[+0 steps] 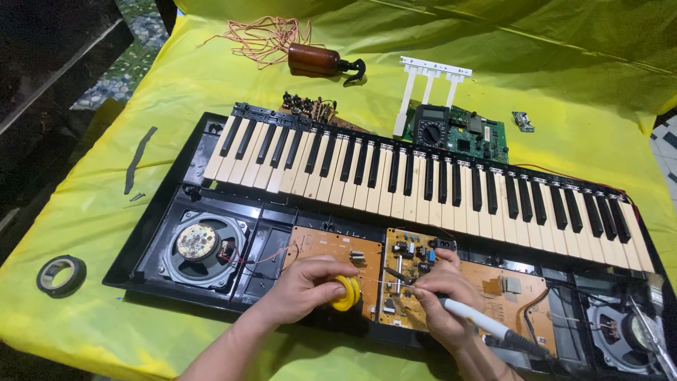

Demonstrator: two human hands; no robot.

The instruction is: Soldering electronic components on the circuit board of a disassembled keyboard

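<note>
Presently soldering on the opened keyboard's small circuit board, iron in the right hand, solder in the left.

Right hand (441,300) fingers are clenched pen-style round a white-handled soldering iron (486,326), its tip set down on the yellowish component board (412,282) just below the keys; left hand (303,288) grasps a yellow solder spool (347,293), a thin wire running across to the tip. Judged good practice: brace both wrists on the black keyboard case (151,219), feed solder at the joint rather than onto the iron, keep the dwell short, and keep the cord off neighbouring parts. Outward lie the brown main board (331,247), left speaker (201,243), the key row (423,183), a multimeter (430,130) on a green board (479,137), a brown bottle (317,60) and a tape roll (61,274) on the yellow cloth (106,176).
</note>
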